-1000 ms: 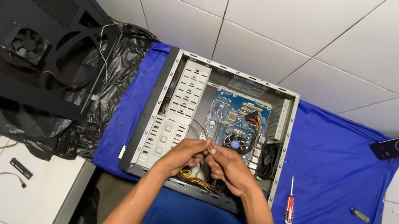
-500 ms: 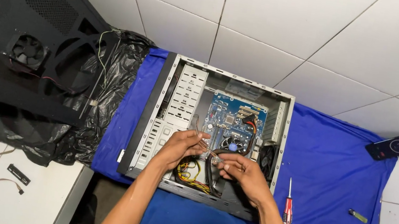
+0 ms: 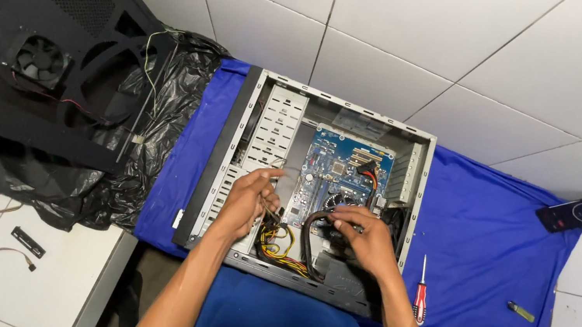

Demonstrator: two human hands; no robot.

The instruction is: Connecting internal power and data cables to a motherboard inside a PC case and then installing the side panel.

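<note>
Bright, even light from above; the white floor tiles [image 3: 483, 54] shine softly. Shadows are weak. The picture is sharp, with lines bending at the edges.

At the frame's centre the computer case [image 3: 265, 128] is bare, dull grey sheet metal around a glossy blue circuit board [image 3: 342, 166]. It lies on a matt blue cloth [image 3: 484, 235] over smooth, glazed white floor tiles [image 3: 422, 36]. At left, crinkled black plastic sheeting [image 3: 150, 156] shines beside a matt black side panel [image 3: 25, 9].
</note>
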